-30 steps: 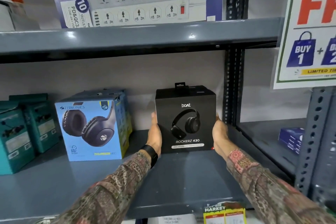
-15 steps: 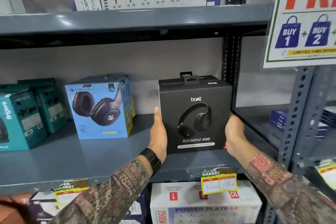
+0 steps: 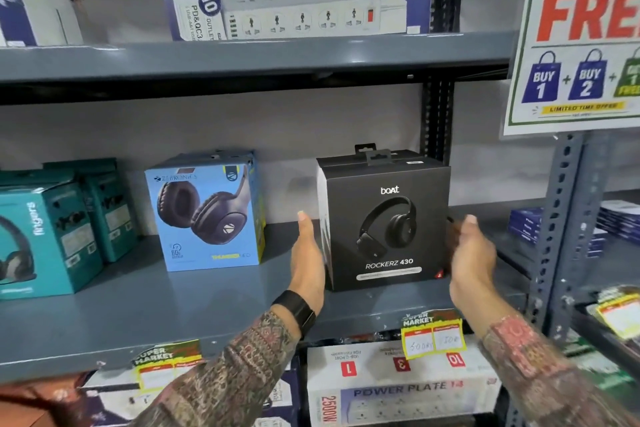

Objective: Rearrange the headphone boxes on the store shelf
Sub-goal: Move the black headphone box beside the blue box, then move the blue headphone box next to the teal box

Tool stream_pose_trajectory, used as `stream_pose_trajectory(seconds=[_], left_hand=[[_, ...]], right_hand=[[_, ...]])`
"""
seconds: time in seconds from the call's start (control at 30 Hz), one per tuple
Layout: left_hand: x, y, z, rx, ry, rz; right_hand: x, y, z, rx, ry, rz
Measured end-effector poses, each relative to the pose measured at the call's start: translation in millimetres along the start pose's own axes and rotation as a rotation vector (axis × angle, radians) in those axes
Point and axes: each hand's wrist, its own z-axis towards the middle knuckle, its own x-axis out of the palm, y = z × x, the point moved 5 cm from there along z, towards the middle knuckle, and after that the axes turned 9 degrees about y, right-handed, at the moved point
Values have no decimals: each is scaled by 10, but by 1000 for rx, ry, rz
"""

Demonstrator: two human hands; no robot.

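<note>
Black headphone box [image 3: 388,222], upright on the grey shelf [image 3: 145,308] right of the blue box [image 3: 207,211]: likely light, stiff card, smooth-sided, best held by opposite side faces; left hand [image 3: 308,260] open flat against its side, right hand [image 3: 472,250] open just beside.

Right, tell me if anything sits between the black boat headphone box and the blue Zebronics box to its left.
Only the left hand, flat against the black boat headphone box. Beyond it, bare grey metal shelf runs to the blue Zebronics headphone box.
</note>
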Motion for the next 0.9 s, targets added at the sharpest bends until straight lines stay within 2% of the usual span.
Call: stream_pose_trajectory(seconds=[0.1,0.23,0.3,0.4,0.5,0.57,0.73,0.8,0.9], left_hand=[[-429,-96,-47,81,-52,61],[-1058,-331,-213,177,-79,111],[-1351,-502,-329,247,-118,143],[-1939,-802,-373,356,-284,186],[-2500,-1043,-154,356,-400,285],[-2738,-1197,32,250,-339,372],[-2887,-1232,552,60,38,391],[-2940,-1147,752,61,140,364],[-2980,-1100,894,99,197,294]], right_hand=[[-100,-27,-532,-287,-165,-106],[365,-193,-1370,-538,8,-125],[786,-349,-1673,-537,165,-175],[1616,-603,-1970,-397,475,-234],[2255,-673,-1960,-245,616,-277],[2571,-695,-1784,-121,637,-281],[3170,-945,-1347,35,815,-246],[3293,-1100,-1203,29,841,-242],[3366,-1336,-929,1,858,-292]])
